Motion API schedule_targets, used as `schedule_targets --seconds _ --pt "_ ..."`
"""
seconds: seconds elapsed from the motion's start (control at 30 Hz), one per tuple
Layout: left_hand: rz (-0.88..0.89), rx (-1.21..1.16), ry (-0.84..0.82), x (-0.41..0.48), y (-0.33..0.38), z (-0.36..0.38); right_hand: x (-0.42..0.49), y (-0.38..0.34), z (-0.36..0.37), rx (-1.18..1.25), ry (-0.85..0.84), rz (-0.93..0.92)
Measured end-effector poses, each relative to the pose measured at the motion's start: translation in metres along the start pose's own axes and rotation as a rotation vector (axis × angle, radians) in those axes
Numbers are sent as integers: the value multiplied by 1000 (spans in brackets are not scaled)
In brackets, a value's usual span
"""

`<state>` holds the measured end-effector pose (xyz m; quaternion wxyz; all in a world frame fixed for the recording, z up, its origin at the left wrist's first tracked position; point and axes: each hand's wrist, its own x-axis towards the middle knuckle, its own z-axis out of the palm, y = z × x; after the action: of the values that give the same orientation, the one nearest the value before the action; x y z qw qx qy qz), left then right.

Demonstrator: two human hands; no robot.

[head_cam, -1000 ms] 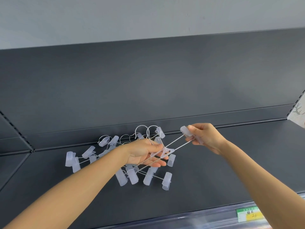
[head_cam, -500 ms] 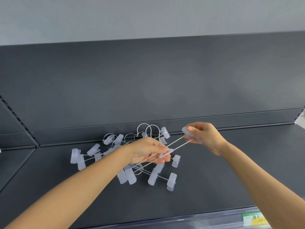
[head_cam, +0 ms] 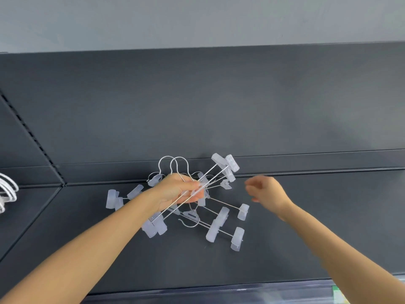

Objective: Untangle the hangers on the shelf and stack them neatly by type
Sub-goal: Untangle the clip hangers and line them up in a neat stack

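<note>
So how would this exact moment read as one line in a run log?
left hand: gripping clip hangers | right hand: open, blurred, empty | loose hangers: on shelf | white hangers: far left

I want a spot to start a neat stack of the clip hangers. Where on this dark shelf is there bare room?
The dark grey shelf is bare right of the right hand, and along the front edge below the tangled wire hangers with frosted plastic clips. It is crowded around the left hand, and white hangers sit far left.
</note>
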<state>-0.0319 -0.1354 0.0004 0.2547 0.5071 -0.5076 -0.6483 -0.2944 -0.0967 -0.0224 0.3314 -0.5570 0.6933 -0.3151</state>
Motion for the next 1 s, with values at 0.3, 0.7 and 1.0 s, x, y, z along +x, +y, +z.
schedule_targets --seconds 0.3,0.7,1.0 --pt "64 -128 178 -16 -8 -31 -2 -36 56 -366 -160 -295" --pt "108 -103 316 -38 -32 -74 20 -56 111 -734 -229 -635" --pt "128 -72 390 -56 -43 -99 33 -67 97 -748 -319 -572"
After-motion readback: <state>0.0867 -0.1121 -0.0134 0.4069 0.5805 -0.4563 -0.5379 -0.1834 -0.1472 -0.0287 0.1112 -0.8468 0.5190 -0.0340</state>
